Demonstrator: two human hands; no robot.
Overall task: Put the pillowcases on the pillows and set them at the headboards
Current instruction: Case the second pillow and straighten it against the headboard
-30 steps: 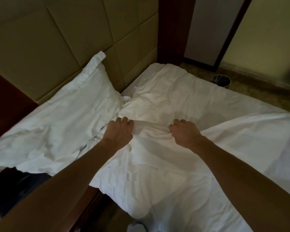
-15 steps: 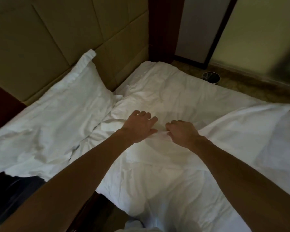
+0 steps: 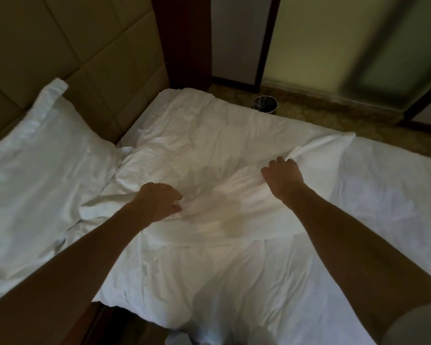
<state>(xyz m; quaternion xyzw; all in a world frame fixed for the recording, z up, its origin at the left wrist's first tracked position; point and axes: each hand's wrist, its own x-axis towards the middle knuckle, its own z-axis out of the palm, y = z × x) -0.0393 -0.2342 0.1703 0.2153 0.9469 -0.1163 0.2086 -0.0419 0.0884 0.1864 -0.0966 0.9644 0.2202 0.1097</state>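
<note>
A white pillow in its case [image 3: 47,155] lies at the left, leaning against the padded headboard [image 3: 85,58]. Across the middle of the white bed [image 3: 209,282] lies a flat white pillowcase [image 3: 234,195], stretching to the right. My left hand [image 3: 157,204] rests on its left part with fingers curled into the cloth. My right hand [image 3: 283,179] pinches a fold of the pillowcase further right and further back. Whether a pillow lies under the cloth cannot be told.
A round metal bin [image 3: 264,104] stands on the patterned floor beyond the bed's far edge. A dark wooden post [image 3: 184,41] rises at the headboard's end. A dark wooden bedside surface [image 3: 105,327] shows at the lower left.
My hands, close together at the middle of the cloth, have moved apart: the right went right and back along the pillowcase, the left came slightly nearer. The view swung right.
</note>
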